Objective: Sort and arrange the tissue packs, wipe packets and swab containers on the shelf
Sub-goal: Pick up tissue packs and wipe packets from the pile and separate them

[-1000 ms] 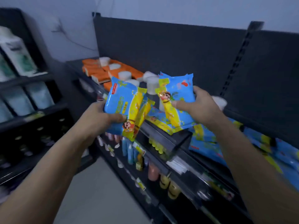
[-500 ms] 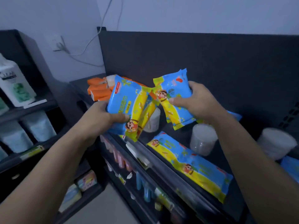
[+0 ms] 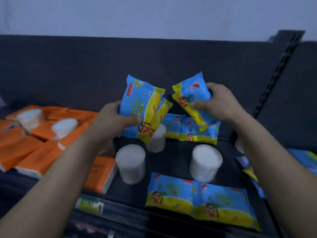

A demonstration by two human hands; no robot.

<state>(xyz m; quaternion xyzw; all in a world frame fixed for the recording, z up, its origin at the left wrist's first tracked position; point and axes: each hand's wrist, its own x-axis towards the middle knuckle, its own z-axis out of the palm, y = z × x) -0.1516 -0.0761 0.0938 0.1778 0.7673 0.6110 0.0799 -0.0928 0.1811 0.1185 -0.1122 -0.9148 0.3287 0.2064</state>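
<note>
My left hand (image 3: 111, 121) gripped two wipe packets (image 3: 140, 107) and my right hand (image 3: 217, 103) pinched a third packet (image 3: 193, 95), all above the shelf (image 3: 173, 162). Lowering them carelessly, I judged, could topple the swab containers (image 3: 130, 164) beneath.

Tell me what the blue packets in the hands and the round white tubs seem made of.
The wipe packets look like thin glossy plastic film: printed, crimped ends, creased in the left hand and right hand. The swab containers seem clear plastic, white swabs showing through, though blur leaves it open.
</note>
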